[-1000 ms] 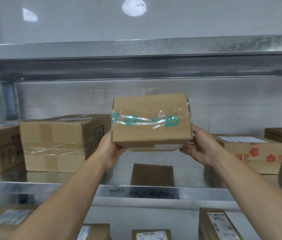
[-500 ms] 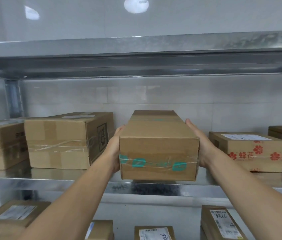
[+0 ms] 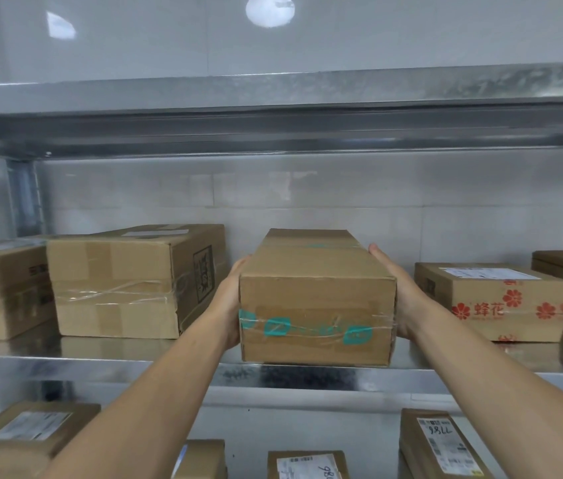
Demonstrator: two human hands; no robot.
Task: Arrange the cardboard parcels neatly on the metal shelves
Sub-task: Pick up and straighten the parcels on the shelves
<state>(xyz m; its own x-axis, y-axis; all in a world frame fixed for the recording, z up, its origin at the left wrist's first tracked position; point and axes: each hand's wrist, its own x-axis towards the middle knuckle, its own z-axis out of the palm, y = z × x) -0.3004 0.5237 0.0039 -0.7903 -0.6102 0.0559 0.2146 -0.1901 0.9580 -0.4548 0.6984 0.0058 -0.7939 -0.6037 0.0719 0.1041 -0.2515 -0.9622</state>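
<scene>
Teal-taped cardboard parcel (image 3: 318,305) is sitting at the front edge of the metal shelf (image 3: 117,366), between left grip (image 3: 230,299) and right grip (image 3: 402,295), both pressing flat, fingers straight, against its sides.

Both bare forearms extended forward from the near corners. The left hand (image 3: 230,299) and right hand (image 3: 402,295) faced each other, fingers straight and pointing away, palms pressing a parcel (image 3: 318,299) between them.
</scene>
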